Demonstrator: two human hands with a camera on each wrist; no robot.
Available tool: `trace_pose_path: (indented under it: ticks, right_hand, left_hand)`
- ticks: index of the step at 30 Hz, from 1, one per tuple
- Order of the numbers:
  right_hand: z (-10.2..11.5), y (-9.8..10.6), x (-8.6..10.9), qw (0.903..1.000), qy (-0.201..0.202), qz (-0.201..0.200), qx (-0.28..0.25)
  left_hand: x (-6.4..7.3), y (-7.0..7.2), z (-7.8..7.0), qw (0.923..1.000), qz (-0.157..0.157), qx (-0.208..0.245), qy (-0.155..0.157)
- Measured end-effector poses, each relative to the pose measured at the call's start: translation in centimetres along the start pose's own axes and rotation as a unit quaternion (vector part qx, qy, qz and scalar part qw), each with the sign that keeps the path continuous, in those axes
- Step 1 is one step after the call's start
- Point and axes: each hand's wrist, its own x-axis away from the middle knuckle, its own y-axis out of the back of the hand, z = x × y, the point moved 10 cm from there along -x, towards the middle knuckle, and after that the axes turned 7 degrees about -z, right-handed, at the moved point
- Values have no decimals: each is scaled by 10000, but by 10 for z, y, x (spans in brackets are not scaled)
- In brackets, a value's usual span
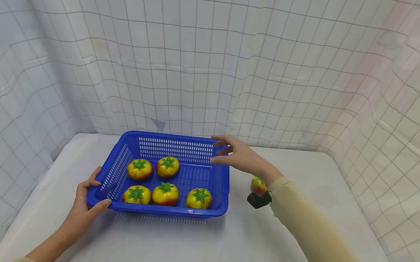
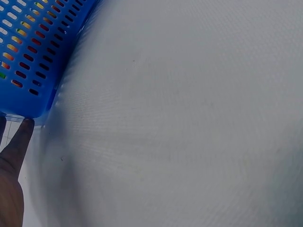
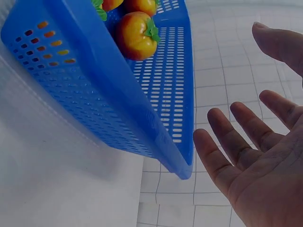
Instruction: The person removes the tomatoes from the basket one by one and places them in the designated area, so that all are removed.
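A blue plastic basket (image 1: 188,212) with slotted walls stands on the white table, several yellow-red persimmons (image 1: 168,167) with green leafy tops inside it. My left hand (image 1: 81,209) grips the basket's near left corner, thumb on the front rim and fingers along the left side. In the left wrist view, a finger (image 2: 20,142) reaches the corner's edge. Over the far right corner is my right hand (image 1: 237,154), holding nothing. Its fingers are spread and gently bent, apart from the rim in the right wrist view. One more persimmon (image 1: 257,185) lies outside, partly hidden by my right wrist.
White cloth with a dark grid (image 1: 206,56) hangs behind the table and at both sides. The white table (image 1: 255,259) extends in front of the basket and to its right. A black wrist strap (image 1: 259,200) shows at my right sleeve.
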Motion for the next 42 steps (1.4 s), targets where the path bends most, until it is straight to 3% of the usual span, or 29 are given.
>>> trace_pose_path:
  ticks: [6,17,32,42]
  right_hand:
    - [13,-17,-14,9995,136,296,-60]
    - [28,-44,-37,9972,202,723,3]
    - [23,-77,-64,9939,179,1091,-56]
    - [15,-90,-78,9925,-150,1212,24]
  left_hand:
    - [0,-1,-4,9999,-20,25,-103]
    - [0,0,-2,9999,-50,138,47]
    - [1,0,0,9999,-25,106,73]
    - [2,0,1,9998,-16,133,168]
